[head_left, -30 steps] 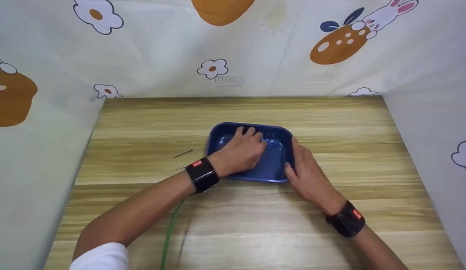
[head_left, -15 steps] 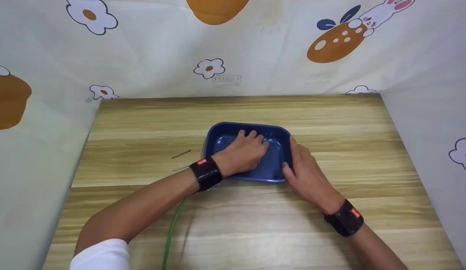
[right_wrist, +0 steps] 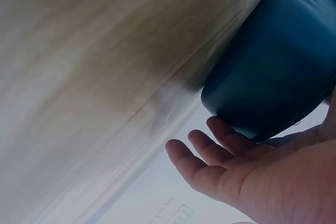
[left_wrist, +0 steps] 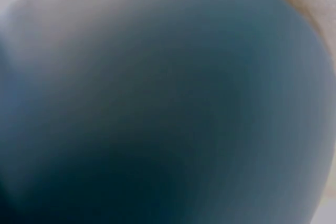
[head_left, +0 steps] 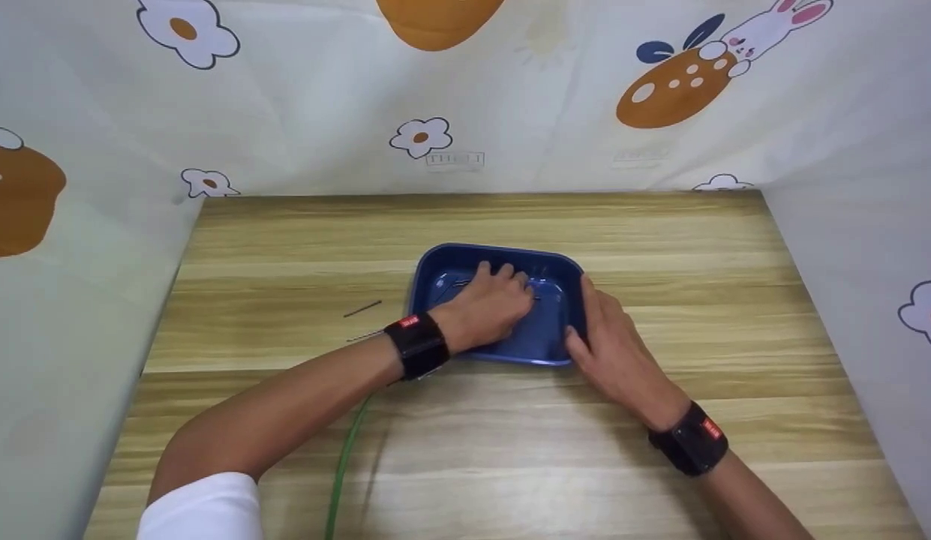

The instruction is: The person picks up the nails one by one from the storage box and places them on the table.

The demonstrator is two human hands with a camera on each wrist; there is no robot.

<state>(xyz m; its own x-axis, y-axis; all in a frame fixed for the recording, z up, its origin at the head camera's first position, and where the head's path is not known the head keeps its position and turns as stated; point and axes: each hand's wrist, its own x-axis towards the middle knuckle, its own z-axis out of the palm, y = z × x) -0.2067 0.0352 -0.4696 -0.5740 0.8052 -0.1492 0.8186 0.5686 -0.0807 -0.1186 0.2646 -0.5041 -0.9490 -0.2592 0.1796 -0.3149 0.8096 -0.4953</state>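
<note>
A blue rectangular tray [head_left: 540,334] sits on the wood-grain table. My left hand [head_left: 489,306] reaches down into it with bent fingers, knuckles up. Its fingertips are hidden, so what they touch or hold cannot be made out. A thin dark metal piece [head_left: 460,283] shows beside that hand inside the tray, and a small dark tip [head_left: 537,298] shows near its fingers. My right hand [head_left: 619,352] holds the tray's right side, thumb over the rim and fingers along the outer wall. In the left wrist view, the blurred tray wall [left_wrist: 210,77] fills nearly everything.
Two thin metal rods, a dark one [head_left: 362,308] and a lighter one [head_left: 364,335], lie on the table [head_left: 285,247] left of the tray. A green cable [head_left: 345,457] runs under the left forearm toward the front edge. Patterned cloth [head_left: 315,97] encloses the back and sides.
My left hand has shifted slightly right and toward me inside the tray, uncovering the thin metal piece at its left. My right hand keeps its hold on the rim.
</note>
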